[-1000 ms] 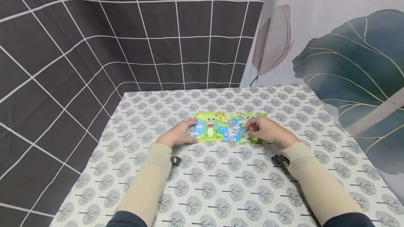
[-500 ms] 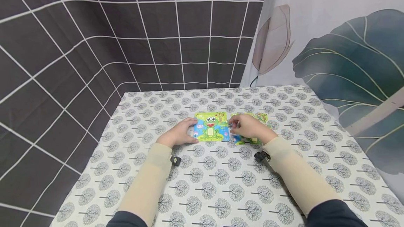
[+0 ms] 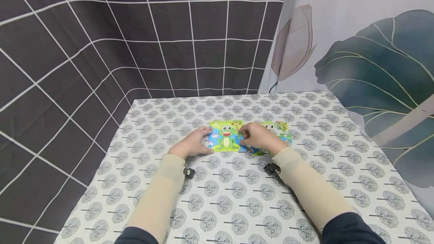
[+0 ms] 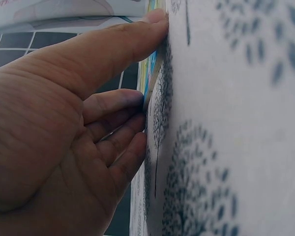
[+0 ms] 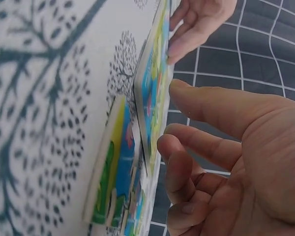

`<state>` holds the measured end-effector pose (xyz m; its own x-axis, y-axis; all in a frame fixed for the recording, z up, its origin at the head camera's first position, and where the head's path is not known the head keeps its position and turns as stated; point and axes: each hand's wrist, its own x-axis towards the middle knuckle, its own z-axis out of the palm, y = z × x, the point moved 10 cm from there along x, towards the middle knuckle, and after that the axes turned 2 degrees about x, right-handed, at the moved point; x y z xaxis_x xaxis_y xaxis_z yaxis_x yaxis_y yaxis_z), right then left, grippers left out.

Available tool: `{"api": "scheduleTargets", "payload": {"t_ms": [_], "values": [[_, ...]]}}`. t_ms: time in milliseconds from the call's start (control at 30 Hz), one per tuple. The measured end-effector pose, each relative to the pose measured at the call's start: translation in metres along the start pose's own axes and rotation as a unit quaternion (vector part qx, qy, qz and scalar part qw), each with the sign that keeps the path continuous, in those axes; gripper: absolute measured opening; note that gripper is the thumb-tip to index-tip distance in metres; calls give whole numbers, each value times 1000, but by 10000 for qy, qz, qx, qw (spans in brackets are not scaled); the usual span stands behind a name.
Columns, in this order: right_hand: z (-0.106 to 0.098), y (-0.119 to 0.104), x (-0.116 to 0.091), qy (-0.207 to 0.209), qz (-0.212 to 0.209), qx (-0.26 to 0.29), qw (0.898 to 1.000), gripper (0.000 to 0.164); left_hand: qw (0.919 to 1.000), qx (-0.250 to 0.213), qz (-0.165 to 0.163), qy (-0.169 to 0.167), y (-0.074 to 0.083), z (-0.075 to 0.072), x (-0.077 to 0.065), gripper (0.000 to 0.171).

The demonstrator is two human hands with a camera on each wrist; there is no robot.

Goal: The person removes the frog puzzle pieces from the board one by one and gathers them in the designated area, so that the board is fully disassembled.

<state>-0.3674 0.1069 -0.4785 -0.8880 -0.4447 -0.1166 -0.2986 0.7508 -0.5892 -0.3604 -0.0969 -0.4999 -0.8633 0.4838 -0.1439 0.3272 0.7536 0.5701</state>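
A square frog picture board (image 3: 225, 138) lies flat on the table. At its left edge is my left hand (image 3: 193, 142), the thumb at the near corner and the fingers farther up. In the left wrist view that thumb (image 4: 123, 46) reaches the board nearly straight. My right hand (image 3: 259, 137) is over the board's right edge. In the right wrist view its thumb (image 5: 206, 101) and index finger stand apart, with nothing visible between them; whether the tips touch the board is unclear. Beside the board lie frog-picture puzzle pieces (image 3: 269, 126), partly hidden by my right hand.
The table carries a white tree-print cloth (image 3: 223, 198). A dark grid curtain (image 3: 169, 48) hangs behind and to the left. A pale leaf-print curtain (image 3: 373, 66) hangs on the right. Another puzzle piece (image 3: 286, 138) lies right of my right hand.
My right hand has moved left from over the loose puzzle pieces to the board's right edge, uncovering pieces on the right. My left hand and the board have stayed in place.
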Motion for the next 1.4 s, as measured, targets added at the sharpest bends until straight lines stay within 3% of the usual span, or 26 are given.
{"api": "scheduleTargets", "payload": {"t_ms": [333, 633, 1400], "values": [[9, 4, 0, 38, -71, -189, 9998, 48, 10000, 11, -4, 2, -1, 0, 1, 96], [9, 2, -3, 26, -7, -120, 9999, 27, 10000, -26, -13, 18, -1, 1, 1, 95], [18, 9, -2, -268, 173, 219, 9993, 33, 10000, -21, -30, 65, -1, 0, -1, 96]]}}
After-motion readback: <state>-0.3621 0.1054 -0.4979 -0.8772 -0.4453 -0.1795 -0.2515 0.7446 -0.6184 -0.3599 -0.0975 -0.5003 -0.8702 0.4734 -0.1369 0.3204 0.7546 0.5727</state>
